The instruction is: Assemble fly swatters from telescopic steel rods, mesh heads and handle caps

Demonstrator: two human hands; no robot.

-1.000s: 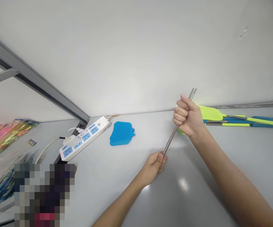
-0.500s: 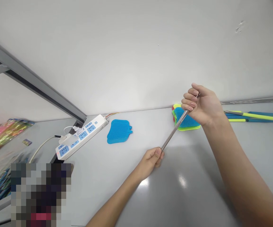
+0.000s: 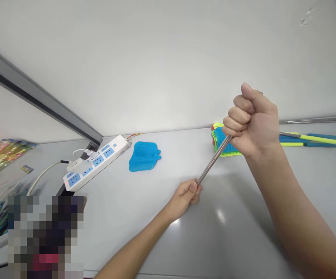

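While the left hand [image 3: 186, 193] clasps the lower end of the slanting metal rod [image 3: 214, 159] and the right hand [image 3: 252, 122] encloses its upper part above the table [image 3: 121, 205], the step appears to be two-handed manipulation, the next move likely calling for firm, aligned grips.

My left grip [image 3: 186, 195] clasps slim metal tubing [image 3: 213, 159] low; my right grip [image 3: 249, 121] curls around it higher up. I see blue flyswatter heads [image 3: 143, 156] left of the left grip, a power strip [image 3: 98, 167] beyond them, flyswatter handles [image 3: 323, 139] right of the right grip.
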